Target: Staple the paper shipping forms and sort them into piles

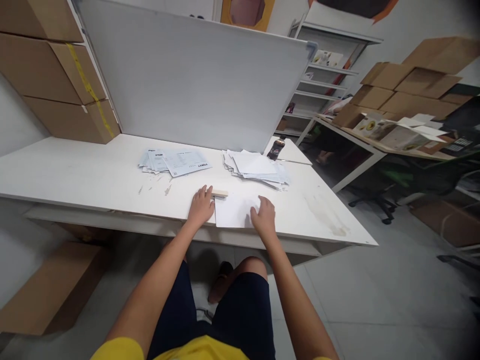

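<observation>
On the white table's front part lies a white sheet of paper [233, 214], its near edge at the table edge. My left hand [202, 206] rests at the sheet's left side, its fingers closed round the left end of a cream-coloured stapler [219, 193]. The stapler's other end points right, over the sheet's far edge. At the sheet's right side is my right hand [264, 216], thumb and fingers apart and nothing held between them. Its shadow falls on the paper; whether the fingertips touch it I cannot tell.
Beyond my hands, printed bluish sheets [187, 162] lie left and a messy paper stack [255, 167] right. A dark drink bottle [276, 148] stands behind the stack. A whiteboard [195, 75] rises at the table's back, beside cardboard boxes [63, 117].
</observation>
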Tool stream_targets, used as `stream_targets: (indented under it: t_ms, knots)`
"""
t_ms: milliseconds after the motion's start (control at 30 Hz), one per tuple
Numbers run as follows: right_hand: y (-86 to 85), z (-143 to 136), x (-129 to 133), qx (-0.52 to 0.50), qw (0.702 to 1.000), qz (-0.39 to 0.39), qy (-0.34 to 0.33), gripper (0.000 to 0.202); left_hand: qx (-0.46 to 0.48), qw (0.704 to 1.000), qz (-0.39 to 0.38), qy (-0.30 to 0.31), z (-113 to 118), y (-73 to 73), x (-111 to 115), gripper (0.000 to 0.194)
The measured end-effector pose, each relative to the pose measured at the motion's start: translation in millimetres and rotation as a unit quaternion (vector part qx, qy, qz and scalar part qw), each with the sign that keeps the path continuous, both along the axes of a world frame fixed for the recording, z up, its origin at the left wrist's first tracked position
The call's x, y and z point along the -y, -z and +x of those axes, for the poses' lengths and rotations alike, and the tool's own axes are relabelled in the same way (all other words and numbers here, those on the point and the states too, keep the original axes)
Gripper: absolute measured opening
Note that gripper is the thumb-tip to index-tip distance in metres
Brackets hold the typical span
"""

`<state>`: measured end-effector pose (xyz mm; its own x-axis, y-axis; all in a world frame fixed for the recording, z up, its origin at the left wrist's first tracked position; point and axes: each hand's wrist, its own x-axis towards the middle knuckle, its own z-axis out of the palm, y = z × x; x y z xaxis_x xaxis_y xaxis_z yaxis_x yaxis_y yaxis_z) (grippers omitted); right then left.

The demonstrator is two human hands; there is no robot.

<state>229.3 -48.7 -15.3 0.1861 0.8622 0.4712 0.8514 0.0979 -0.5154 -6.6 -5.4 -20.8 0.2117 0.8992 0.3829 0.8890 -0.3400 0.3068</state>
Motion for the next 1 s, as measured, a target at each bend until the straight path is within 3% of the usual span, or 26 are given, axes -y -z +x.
stream_targets:
  t_ms: [133, 300, 500, 733, 1000]
  knots:
    - [-2.5, -34, -23, 0.016, 0.992, 0.012, -0.123, 0.040, 0.004, 1.000, 0.018, 0.001, 0, -0.8, 1, 0.052]
    - [8.0, -67, -32, 0.037, 0.964, 0.027, -0.261, 0.046, 0.027, 1.000, 0.011, -0.011, -2, -3.5, 5, 0.048]
    - [18.9, -74, -31, 0.060, 0.964, 0.025, -0.258, 0.057, 0.018, 0.999, -0.002, -0.029, 0, -7.6, 10, 0.046]
    - [3.9, -75, -23, 0.157, 0.968, -0.025, -0.193, 0.061, 0.027, 1.000, -0.005, -0.012, 3, -4.3, 7, 0.055]
    - [2.9, -76, -35, 0.146, 0.974, -0.049, -0.167, 0.052, 0.017, 1.000, -0.017, -0.003, 6, 1.6, 2, 0.064]
